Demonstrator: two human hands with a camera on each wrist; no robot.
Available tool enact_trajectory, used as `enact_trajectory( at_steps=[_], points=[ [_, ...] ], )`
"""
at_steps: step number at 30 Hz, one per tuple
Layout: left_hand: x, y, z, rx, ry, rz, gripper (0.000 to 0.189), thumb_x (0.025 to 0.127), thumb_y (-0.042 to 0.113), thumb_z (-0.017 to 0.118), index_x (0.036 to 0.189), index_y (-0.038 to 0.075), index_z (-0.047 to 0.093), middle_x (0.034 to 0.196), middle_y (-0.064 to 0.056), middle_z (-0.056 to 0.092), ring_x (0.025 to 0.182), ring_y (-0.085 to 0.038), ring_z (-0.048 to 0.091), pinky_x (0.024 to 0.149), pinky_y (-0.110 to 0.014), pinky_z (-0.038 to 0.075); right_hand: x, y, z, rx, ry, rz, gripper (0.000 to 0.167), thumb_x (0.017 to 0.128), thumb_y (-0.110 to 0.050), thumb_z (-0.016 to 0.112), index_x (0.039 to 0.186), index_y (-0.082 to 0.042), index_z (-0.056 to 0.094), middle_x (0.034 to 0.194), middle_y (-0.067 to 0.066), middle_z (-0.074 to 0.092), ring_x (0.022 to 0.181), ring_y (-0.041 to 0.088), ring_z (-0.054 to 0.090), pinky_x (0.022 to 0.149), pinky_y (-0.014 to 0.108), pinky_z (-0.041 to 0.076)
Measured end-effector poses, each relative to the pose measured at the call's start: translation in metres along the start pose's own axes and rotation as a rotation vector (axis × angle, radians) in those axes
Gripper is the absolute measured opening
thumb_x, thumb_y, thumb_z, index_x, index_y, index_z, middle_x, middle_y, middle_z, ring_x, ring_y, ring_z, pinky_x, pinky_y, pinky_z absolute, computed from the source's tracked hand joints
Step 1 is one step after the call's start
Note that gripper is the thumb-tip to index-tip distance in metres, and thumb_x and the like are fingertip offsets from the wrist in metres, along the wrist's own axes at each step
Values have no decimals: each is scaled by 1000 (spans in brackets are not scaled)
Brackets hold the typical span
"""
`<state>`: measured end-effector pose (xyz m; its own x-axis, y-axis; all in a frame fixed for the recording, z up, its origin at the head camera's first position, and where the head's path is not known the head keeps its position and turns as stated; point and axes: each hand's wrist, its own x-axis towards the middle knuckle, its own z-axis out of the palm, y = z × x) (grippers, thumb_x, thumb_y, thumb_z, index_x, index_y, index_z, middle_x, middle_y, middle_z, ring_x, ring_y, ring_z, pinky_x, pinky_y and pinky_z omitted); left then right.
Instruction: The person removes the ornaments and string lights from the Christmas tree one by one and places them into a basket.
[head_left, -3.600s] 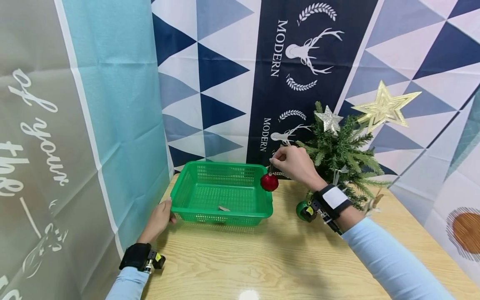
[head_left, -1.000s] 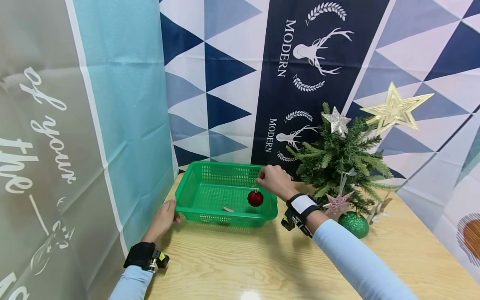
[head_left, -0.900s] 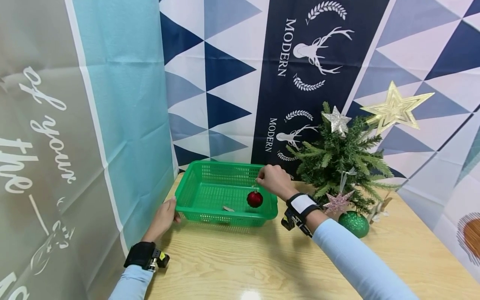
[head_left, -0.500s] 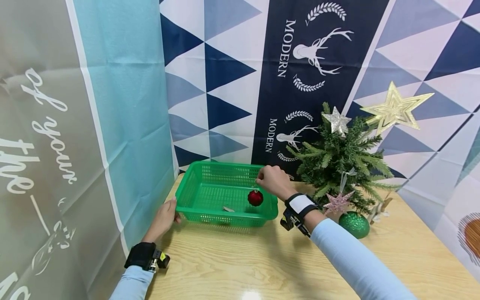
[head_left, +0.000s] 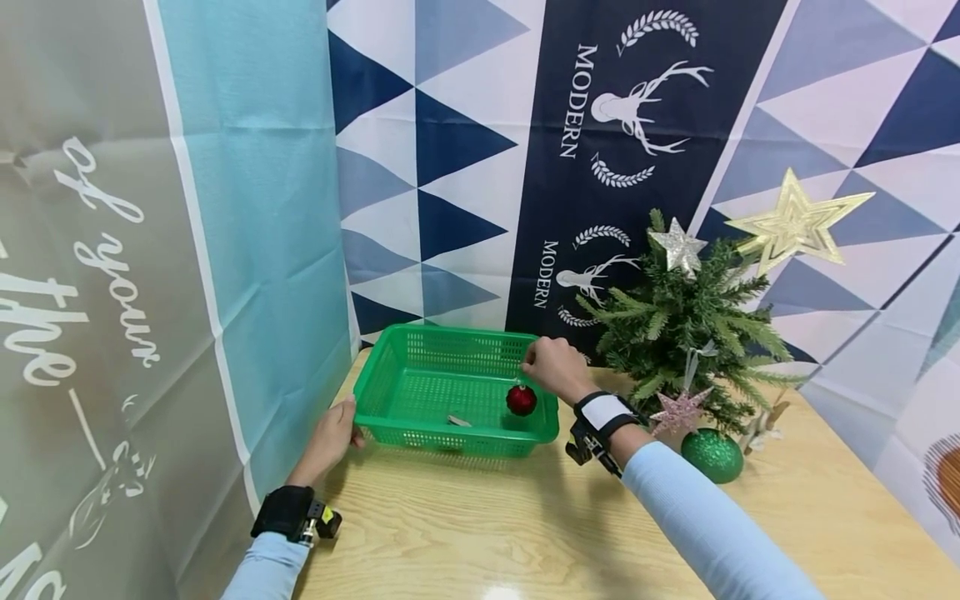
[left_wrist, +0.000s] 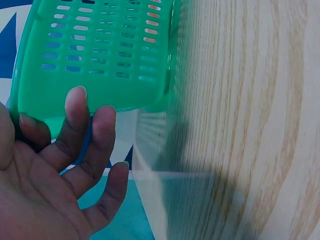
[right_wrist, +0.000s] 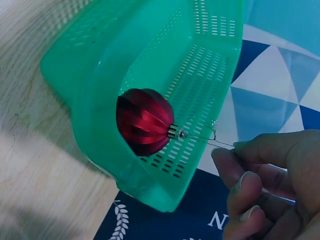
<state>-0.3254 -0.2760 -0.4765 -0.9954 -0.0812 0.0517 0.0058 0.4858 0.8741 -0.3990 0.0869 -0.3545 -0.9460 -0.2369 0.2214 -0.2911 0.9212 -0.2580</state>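
Note:
A red ridged Christmas bauble [head_left: 521, 400] hangs by its thin loop from my right hand [head_left: 558, 367], over the right end of a green plastic basket [head_left: 450, 432]. In the right wrist view, the thumb and index finger of that hand [right_wrist: 280, 175] pinch the loop, and the bauble [right_wrist: 145, 120] is below the rim level of the near wall, which hides part of it. My left hand [head_left: 330, 437] grips the basket's front left corner, thumb at the rim. Its other fingers [left_wrist: 102, 145] spread loosely beside the outer wall in the left wrist view.
A small Christmas tree [head_left: 682, 333] stands on the right of the wooden table [head_left: 450, 533], bearing a silver star [head_left: 678, 247], a gold star [head_left: 798, 221], a pink star [head_left: 680, 411] and a green bauble [head_left: 712, 455]. A small pale strip [head_left: 458, 421] lies in the basket. Printed cloth hangs behind.
Since the oldest frame, my right hand has moved left and down from near the tree, bringing the bauble over the basket. Lately it hangs nearly still. My left hand keeps its place.

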Motion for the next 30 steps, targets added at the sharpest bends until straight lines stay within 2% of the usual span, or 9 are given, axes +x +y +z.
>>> enact_trajectory(
  at_steps=[6, 13, 18, 21, 24, 30],
  points=[
    [0, 2, 1, -3, 3, 3, 50, 107, 44, 21, 77, 8, 38, 72, -11, 60, 66, -26, 59, 66, -32, 44, -1, 2, 5, 11, -10, -36, 23, 92, -21, 62, 73, -16, 73, 66, 1, 63, 51, 14, 51, 43, 25, 35],
    [0, 2, 1, 0, -4, 7, 54, 106, 47, 20, 81, 4, 41, 73, -12, 60, 67, -27, 59, 67, -32, 43, -1, 2, 8, -6, 5, -40, 22, 91, -20, 63, 71, -18, 71, 65, -2, 61, 51, 13, 50, 44, 25, 34],
    [-2, 1, -1, -6, 3, -6, 52, 106, 47, 20, 79, 7, 38, 74, -12, 60, 70, -30, 60, 68, -31, 43, 0, 0, 10, -21, 13, -78, 41, 91, -15, 61, 52, -19, 47, 53, -7, 29, 47, 10, 27, 44, 24, 20],
    [-3, 2, -2, 3, 7, -16, 52, 106, 47, 20, 79, 7, 40, 73, -11, 61, 71, -30, 61, 69, -31, 44, 0, -1, 12, -39, 30, -106, 48, 89, -12, 60, 50, -20, 34, 53, -7, 18, 48, 10, 18, 44, 24, 15],
    [-3, 3, -2, 21, 14, -15, 52, 107, 44, 20, 81, 6, 44, 72, -10, 62, 70, -29, 61, 68, -30, 45, 1, 0, 14, -49, 43, -115, 48, 88, -10, 60, 49, -20, 34, 52, -7, 17, 48, 10, 17, 44, 24, 14],
    [-3, 5, -1, 30, 17, 7, 54, 106, 44, 22, 82, 4, 48, 70, -11, 62, 67, -28, 60, 67, -30, 46, 4, 6, 18, -64, 40, -86, 43, 88, -13, 63, 50, -19, 44, 49, -8, 24, 45, 10, 27, 42, 24, 18]
  ],
)
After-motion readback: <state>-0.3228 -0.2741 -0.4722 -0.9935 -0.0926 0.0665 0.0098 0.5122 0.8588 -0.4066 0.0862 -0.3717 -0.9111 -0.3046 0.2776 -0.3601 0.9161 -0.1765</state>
